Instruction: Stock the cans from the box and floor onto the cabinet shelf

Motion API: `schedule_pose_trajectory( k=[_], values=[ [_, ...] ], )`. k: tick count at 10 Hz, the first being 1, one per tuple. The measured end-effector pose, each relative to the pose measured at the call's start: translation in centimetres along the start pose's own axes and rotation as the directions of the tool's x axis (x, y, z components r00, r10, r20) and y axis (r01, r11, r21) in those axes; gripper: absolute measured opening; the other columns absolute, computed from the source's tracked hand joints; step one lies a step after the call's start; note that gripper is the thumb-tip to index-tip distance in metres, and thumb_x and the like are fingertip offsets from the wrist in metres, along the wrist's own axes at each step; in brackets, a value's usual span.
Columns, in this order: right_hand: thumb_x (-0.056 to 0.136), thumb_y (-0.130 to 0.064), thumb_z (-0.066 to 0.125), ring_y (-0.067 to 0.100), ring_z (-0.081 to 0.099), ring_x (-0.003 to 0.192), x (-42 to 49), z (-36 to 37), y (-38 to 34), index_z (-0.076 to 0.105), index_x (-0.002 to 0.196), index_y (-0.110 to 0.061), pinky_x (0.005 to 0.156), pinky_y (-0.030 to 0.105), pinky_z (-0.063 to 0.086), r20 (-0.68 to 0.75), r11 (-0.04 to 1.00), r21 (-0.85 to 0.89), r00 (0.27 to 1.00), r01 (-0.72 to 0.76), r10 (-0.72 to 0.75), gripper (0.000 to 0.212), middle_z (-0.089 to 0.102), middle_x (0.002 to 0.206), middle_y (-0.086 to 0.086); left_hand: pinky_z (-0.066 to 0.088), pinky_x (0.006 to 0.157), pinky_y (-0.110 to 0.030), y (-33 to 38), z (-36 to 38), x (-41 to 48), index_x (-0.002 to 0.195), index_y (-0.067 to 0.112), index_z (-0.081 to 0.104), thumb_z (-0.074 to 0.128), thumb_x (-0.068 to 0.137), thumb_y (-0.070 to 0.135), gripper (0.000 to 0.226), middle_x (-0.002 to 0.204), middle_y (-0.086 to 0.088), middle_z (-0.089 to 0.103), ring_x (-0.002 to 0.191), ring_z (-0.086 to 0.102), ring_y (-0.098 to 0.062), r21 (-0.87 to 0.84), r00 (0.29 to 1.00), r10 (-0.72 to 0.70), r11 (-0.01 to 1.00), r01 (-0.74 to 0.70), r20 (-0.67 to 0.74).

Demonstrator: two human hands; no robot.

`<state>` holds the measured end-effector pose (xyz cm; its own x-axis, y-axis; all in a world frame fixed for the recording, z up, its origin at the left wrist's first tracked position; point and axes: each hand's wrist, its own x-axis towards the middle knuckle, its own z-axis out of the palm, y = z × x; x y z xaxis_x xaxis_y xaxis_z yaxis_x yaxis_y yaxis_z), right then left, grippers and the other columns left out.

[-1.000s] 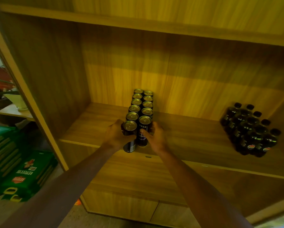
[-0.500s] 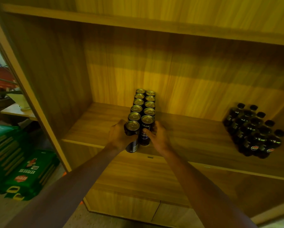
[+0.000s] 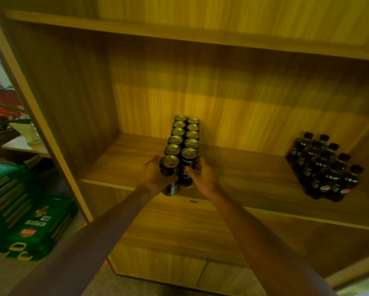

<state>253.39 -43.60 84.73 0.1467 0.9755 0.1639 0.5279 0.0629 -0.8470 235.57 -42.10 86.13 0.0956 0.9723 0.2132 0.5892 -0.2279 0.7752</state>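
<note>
Two rows of dark cans [image 3: 184,133] with gold tops run front to back on the wooden cabinet shelf [image 3: 123,163]. My left hand [image 3: 151,178] is wrapped around the front can of the left row [image 3: 170,167], which stands at the shelf's front edge. My right hand [image 3: 202,177] grips the front can of the right row [image 3: 188,165] from its right side, thumb across the label. Both cans stand upright, touching each other and the cans behind. No box of cans is in view.
A cluster of dark cola bottles [image 3: 326,167] stands on the right of the same shelf. An upper shelf board [image 3: 179,33] hangs overhead. Green cartons [image 3: 29,221] lie on the floor at the left, beyond the cabinet's side panel [image 3: 57,116].
Both hands and the two front cans have barely shifted; the cans sit slightly further in against the rows. The view has drifted a little.
</note>
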Motion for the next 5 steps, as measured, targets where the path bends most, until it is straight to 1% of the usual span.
schedule_pose_trajectory(
  k=[1, 2, 3, 4, 5],
  values=[
    [0.098, -0.035, 0.061, 0.028, 0.052, 0.13, -0.7, -0.5, 0.4, 0.047, 0.141, -0.008, 0.1, 0.038, 0.047, 0.024, 0.997, -0.072, 1.0, 0.013, -0.011, 0.054, 0.056, 0.14, 0.014, 0.045, 0.065, -0.028, -0.4, -0.1, 0.2, 0.12, 0.009, 0.054, 0.089, 0.062, 0.034, 0.073, 0.11, -0.008, 0.065, 0.09, 0.058, -0.019, 0.027, 0.997, -0.07, 0.997, 0.07, 0.021],
    [0.1, -0.043, 0.054, 0.031, 0.048, 0.133, -1.3, -1.3, 0.8, 0.036, 0.15, -0.007, 0.095, 0.031, 0.04, 0.061, 0.983, -0.183, 0.998, -0.017, 0.029, 0.064, 0.048, 0.148, 0.017, 0.046, 0.066, -0.032, -0.8, -0.9, 0.0, 0.13, 0.008, 0.048, 0.085, 0.063, 0.047, 0.086, 0.114, -0.01, 0.061, 0.093, 0.056, -0.021, 0.106, 0.991, -0.13, 0.987, 0.124, 0.045],
    [0.101, -0.048, 0.049, 0.033, 0.045, 0.136, -1.5, -2.3, 1.4, 0.034, 0.151, -0.005, 0.105, 0.039, 0.041, 0.082, 0.955, -0.296, 0.995, -0.029, 0.055, 0.068, 0.045, 0.151, 0.019, 0.054, 0.077, -0.04, -1.5, -1.7, -0.4, 0.132, 0.007, 0.049, 0.079, 0.067, 0.055, 0.086, 0.12, -0.012, 0.06, 0.102, 0.059, -0.026, 0.221, 0.991, -0.105, 0.972, 0.083, 0.087],
    [0.101, -0.048, 0.048, 0.033, 0.045, 0.135, -3.0, -3.3, 1.1, 0.037, 0.15, -0.006, 0.106, 0.042, 0.043, 0.116, 0.932, -0.361, 0.992, -0.001, 0.046, 0.065, 0.046, 0.149, 0.019, 0.051, 0.08, -0.04, -1.7, -2.7, -1.9, 0.131, 0.008, 0.049, 0.072, 0.072, 0.062, 0.083, 0.123, -0.013, 0.059, 0.109, 0.057, -0.028, 0.41, 0.986, -0.058, 0.912, -0.011, 0.156],
    [0.101, -0.047, 0.05, 0.034, 0.045, 0.135, -4.0, -3.7, 0.9, 0.039, 0.148, -0.007, 0.106, 0.042, 0.042, 0.15, 0.906, -0.42, 0.988, 0.045, 0.021, 0.062, 0.047, 0.148, 0.02, 0.05, 0.081, -0.04, -1.5, -3.0, -3.0, 0.129, 0.012, 0.049, 0.066, 0.074, 0.066, 0.079, 0.124, -0.013, 0.058, 0.111, 0.056, -0.03, 0.55, 0.976, -0.005, 0.827, -0.119, 0.218]
  ],
)
